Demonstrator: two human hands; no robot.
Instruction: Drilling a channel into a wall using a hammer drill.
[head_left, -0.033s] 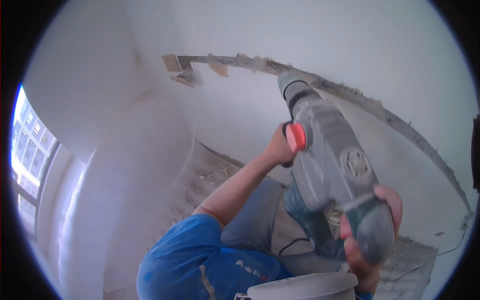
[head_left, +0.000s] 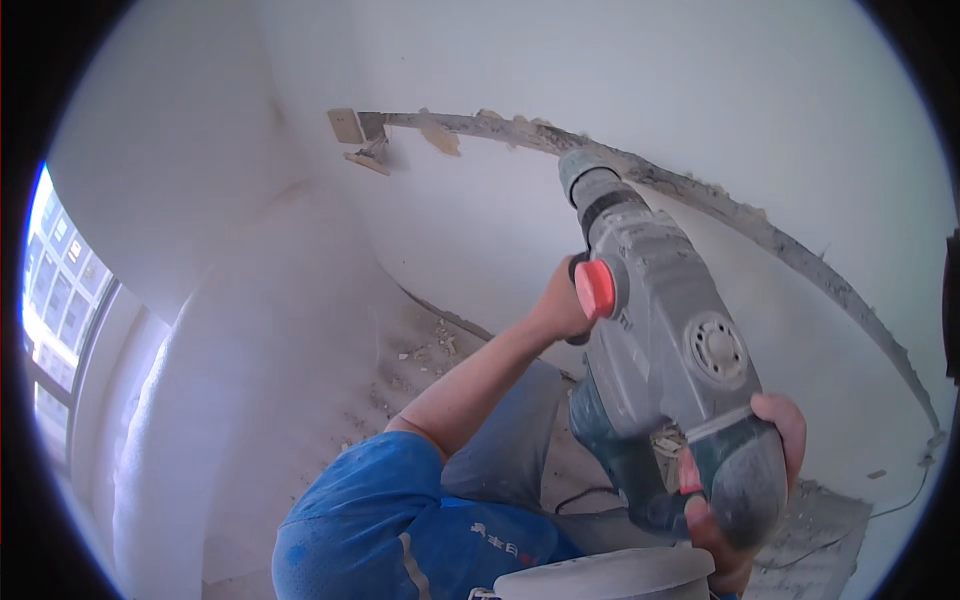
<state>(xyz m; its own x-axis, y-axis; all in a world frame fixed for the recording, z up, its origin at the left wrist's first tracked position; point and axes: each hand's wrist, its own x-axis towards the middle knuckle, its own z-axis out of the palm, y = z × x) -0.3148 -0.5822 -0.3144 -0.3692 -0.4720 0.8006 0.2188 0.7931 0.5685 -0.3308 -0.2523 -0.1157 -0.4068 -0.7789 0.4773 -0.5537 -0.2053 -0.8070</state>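
Note:
I hold a large, dusty grey and green rotary hammer point(head_left: 650, 310) with a red selector knob on its side. My left hand point(head_left: 563, 302) is closed round the side handle, just behind the chuck. At the rear, my right hand point(head_left: 788, 428) wraps the main grip, its fingers showing on both sides of the dark end cap and next to a red trigger. The tool's nose points up at a rough channel point(head_left: 790, 245) cut across the white wall. Whatever bit sits in the chuck is hidden from view.
A socket plate point(head_left: 346, 125) hangs at the channel's left end, with another loose plate point(head_left: 367, 162) below it. Plaster crumbs point(head_left: 432, 350) lie on the dusty floor. A cable point(head_left: 810, 550) runs along the lower right. At far left is a window point(head_left: 62, 290).
The rotary hammer and my hands have shifted very slightly right and down. The tool's rear, smeared before, now shows sharper. Both hands keep their grip.

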